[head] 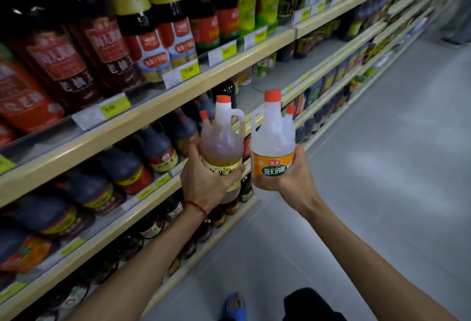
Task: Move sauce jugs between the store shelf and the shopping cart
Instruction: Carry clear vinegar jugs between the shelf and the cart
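Observation:
My left hand [204, 180] grips the lower body of a jug of pale amber liquid [221, 142] with an orange cap and a yellow label. My right hand [288, 175] grips a clear jug [272, 139] with an orange cap and an orange-and-green label. Both jugs stand upright, side by side, in the air in front of the store shelf [142, 121]. Behind each jug a second orange cap shows. The cart is not in view.
Shelves on the left run away to the upper right, with dark sauce jugs [155, 147] on the middle rows and tall bottles [158, 22] above. The grey aisle floor [382, 167] lies to the right. My blue sandal [234, 305] shows at the bottom.

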A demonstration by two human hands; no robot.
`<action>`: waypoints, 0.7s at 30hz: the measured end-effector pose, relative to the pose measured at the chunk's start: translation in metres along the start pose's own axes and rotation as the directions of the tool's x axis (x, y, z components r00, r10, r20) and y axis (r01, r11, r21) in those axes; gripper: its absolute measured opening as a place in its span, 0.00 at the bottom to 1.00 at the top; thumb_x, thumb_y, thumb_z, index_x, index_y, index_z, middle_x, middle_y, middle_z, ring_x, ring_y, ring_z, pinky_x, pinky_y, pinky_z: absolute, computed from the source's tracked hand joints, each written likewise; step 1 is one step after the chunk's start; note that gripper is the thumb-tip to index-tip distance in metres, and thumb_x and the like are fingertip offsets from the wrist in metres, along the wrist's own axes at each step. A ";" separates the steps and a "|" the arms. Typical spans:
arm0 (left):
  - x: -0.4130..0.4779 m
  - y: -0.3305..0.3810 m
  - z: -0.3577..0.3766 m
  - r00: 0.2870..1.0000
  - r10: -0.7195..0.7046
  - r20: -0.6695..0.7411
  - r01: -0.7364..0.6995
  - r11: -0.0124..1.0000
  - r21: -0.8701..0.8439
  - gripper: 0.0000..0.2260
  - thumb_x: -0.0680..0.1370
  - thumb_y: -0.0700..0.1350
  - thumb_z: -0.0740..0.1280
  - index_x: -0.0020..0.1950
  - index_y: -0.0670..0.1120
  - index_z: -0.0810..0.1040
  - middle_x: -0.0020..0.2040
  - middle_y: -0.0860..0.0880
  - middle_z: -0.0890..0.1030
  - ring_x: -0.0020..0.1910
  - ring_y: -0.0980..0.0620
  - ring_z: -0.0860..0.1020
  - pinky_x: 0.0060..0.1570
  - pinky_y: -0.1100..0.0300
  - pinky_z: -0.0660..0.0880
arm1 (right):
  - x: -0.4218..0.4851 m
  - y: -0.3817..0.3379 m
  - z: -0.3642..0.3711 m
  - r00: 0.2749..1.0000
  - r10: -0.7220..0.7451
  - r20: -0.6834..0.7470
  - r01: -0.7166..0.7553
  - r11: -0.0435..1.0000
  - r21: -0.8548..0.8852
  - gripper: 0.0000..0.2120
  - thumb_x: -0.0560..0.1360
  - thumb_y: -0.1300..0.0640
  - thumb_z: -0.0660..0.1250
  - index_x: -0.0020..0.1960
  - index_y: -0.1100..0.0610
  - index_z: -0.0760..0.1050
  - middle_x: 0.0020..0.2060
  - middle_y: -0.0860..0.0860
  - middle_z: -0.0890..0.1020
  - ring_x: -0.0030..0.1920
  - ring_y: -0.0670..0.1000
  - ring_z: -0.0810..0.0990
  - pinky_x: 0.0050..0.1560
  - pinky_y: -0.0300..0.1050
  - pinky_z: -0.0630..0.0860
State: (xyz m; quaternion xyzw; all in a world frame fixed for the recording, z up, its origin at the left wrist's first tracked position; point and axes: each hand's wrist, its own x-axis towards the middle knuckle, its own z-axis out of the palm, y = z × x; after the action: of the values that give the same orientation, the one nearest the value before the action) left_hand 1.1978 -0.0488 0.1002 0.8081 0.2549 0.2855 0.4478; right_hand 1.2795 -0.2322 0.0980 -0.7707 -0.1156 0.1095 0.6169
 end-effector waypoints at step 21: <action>0.071 0.068 0.262 0.907 -0.247 -0.341 0.293 0.952 0.089 0.39 0.59 0.55 0.85 0.66 0.56 0.71 0.51 0.67 0.77 0.50 0.58 0.78 0.47 0.66 0.75 | 0.273 0.074 -0.172 0.918 0.028 0.395 0.008 0.996 -0.088 0.46 0.55 0.59 0.88 0.68 0.51 0.70 0.54 0.45 0.83 0.53 0.47 0.84 0.50 0.47 0.83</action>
State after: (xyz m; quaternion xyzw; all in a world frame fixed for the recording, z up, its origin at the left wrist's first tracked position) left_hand 1.4392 -0.1848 0.0621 0.7356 0.4539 0.3317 0.3779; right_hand 1.5956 -0.3211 0.0555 -0.7597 -0.2388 0.2610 0.5457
